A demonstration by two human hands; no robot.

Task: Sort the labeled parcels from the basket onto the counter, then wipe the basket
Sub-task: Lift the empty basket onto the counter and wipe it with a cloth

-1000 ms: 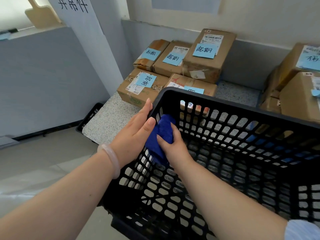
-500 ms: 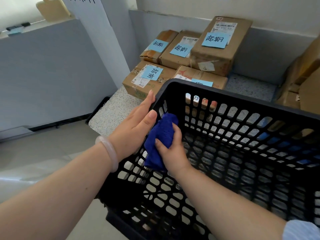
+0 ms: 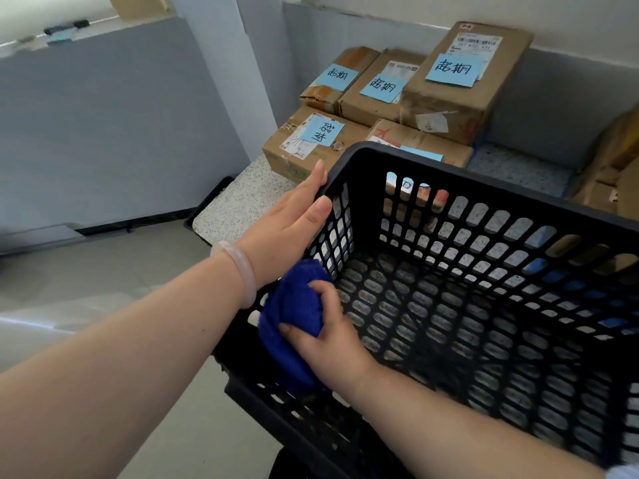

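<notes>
Fingers of the right hand [image 3: 328,335] curl round a bunched deep-blue terry cloth [image 3: 294,305], thumb over one side and fingertips tucked under the other. The hand presses the cloth against the inner face of the left wall of a black plastic lattice basket [image 3: 484,183], close to its near-left corner.

Further along that wall, the left hand [image 3: 287,223] lies on the outside. Its fingers are straight and close together, reaching towards the far-left corner, and its thumb is laid by the rim (a flat bracing touch, not a closed grasp). A pale translucent bangle [image 3: 242,271] circles the left wrist.

The basket's far side stands over a pale speckled stone counter [image 3: 242,202], which shows through the holes in the wall. Whether the basket rests on the counter I cannot tell.

Five brown cardboard parcels [image 3: 449,102] sit in the counter's far-left corner, against a grey wall panel [image 3: 553,98]. Each carries a light-blue handwritten sticky note [image 3: 453,70]. Three stand side by side in a back row, touching. Two lie in front of them, and the right one is partly hidden behind the basket's rim.

More brown cardboard boxes [image 3: 619,160] crowd the right edge, their labels out of view.
</notes>
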